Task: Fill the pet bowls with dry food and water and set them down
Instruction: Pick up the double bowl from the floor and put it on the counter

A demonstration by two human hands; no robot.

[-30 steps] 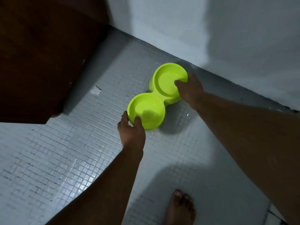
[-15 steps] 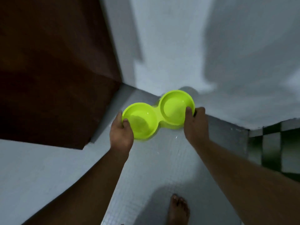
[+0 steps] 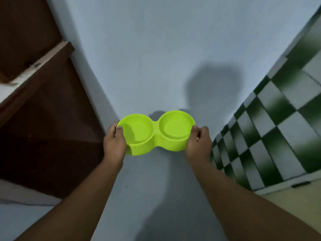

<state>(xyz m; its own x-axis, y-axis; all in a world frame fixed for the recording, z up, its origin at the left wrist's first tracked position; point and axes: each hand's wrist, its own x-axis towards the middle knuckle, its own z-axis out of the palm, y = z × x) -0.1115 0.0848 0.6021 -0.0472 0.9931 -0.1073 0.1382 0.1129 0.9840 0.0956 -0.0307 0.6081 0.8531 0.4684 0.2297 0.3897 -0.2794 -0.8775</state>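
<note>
A lime-green double pet bowl [image 3: 156, 134], two round dishes joined in one piece, is held up in the air in front of a pale wall. Both dishes look empty. My left hand [image 3: 114, 145] grips the rim of the left dish, thumb over the edge. My right hand [image 3: 198, 143] grips the rim of the right dish the same way. The bowl is roughly level.
A dark brown wooden door [image 3: 43, 119] stands at the left. A pale blue-grey wall [image 3: 147, 58] is straight ahead. Green-and-white checkered tiles [image 3: 278, 127] cover the wall at the right.
Both hands have lifted the bowl off the white mosaic floor and brought it up to chest height. The view has tilted up from the floor to the wall.
</note>
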